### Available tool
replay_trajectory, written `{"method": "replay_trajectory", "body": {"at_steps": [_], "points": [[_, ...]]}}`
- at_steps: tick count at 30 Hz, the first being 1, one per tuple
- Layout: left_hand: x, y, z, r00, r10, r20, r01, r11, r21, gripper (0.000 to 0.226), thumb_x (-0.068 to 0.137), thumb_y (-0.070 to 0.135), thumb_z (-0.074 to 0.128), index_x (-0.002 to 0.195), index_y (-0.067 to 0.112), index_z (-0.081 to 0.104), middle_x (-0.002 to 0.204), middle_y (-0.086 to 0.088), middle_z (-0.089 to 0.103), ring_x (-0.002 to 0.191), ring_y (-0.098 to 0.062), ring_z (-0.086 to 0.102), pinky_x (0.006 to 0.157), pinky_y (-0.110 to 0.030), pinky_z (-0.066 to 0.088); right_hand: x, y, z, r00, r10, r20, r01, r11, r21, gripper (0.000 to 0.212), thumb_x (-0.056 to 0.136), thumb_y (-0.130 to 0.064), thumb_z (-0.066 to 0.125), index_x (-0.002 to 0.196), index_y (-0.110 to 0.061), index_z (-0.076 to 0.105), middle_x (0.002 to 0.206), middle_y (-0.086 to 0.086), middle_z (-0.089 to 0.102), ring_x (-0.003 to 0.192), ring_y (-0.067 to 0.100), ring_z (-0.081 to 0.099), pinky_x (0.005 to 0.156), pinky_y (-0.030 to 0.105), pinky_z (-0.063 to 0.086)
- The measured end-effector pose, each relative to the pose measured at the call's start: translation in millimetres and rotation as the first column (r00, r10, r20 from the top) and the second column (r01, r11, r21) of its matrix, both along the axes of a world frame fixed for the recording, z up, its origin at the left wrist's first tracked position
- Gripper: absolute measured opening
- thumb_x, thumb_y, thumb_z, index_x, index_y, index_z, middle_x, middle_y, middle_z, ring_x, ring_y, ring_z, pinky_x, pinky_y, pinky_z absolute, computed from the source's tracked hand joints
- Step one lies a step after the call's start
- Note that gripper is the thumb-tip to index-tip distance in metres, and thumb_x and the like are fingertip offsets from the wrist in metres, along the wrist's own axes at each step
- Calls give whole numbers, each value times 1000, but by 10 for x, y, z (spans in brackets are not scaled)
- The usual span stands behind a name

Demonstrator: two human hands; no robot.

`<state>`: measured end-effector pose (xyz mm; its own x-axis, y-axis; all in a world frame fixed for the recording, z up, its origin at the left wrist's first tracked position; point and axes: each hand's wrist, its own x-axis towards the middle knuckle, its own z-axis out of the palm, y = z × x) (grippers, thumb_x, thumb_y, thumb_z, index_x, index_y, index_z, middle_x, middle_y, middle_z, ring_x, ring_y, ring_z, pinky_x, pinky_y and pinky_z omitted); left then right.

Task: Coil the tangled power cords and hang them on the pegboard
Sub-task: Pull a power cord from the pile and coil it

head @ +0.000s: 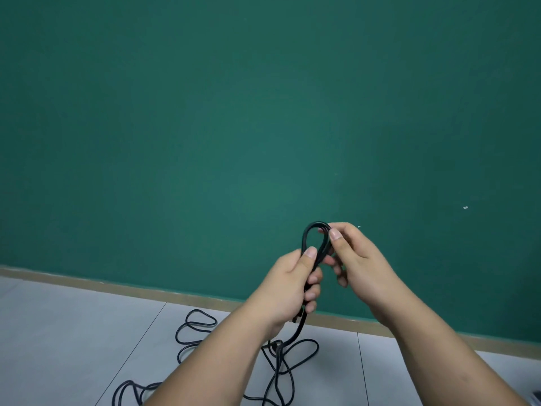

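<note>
A black power cord (308, 235) is folded into a small loop held up in front of the green wall. My left hand (292, 285) grips the loop's lower strands in a fist, thumb pressed on top. My right hand (351, 259) pinches the top right of the loop between thumb and fingers. From under my left hand the cord hangs down to a tangle of black cord (281, 364) lying in loose loops on the floor. No pegboard is in view.
A green wall (263, 112) fills most of the view, with a tan baseboard (117, 285) along its foot. Light grey floor tiles (73, 332) lie below. More cord loops (199, 320) sprawl left of my left forearm.
</note>
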<state>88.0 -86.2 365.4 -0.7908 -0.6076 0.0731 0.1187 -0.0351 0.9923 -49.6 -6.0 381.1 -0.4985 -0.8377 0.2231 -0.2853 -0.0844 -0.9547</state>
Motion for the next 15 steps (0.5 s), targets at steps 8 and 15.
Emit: {"method": "replay_trajectory", "body": {"at_steps": [8, 15], "points": [[14, -218, 70, 943, 280, -178, -256, 955, 146, 21, 114, 22, 42, 101, 10, 52, 76, -2, 54, 64, -19, 61, 64, -33, 53, 54, 23, -182, 950, 282, -133, -208, 891, 403, 57, 103, -62, 35, 101, -20, 74, 97, -5, 80, 88, 18, 77, 85, 45, 61], [47, -412, 137, 765, 594, -250, -507, 794, 334, 18, 114, 18, 42, 100, 13, 50, 66, 4, 44, 51, -11, 41, 48, -26, 43, 197, 75, -138, 859, 508, 66, -493, 784, 377, 22, 109, -28, 58, 101, -8, 58, 75, 3, 67, 83, 35, 75, 94, 43, 56]]}}
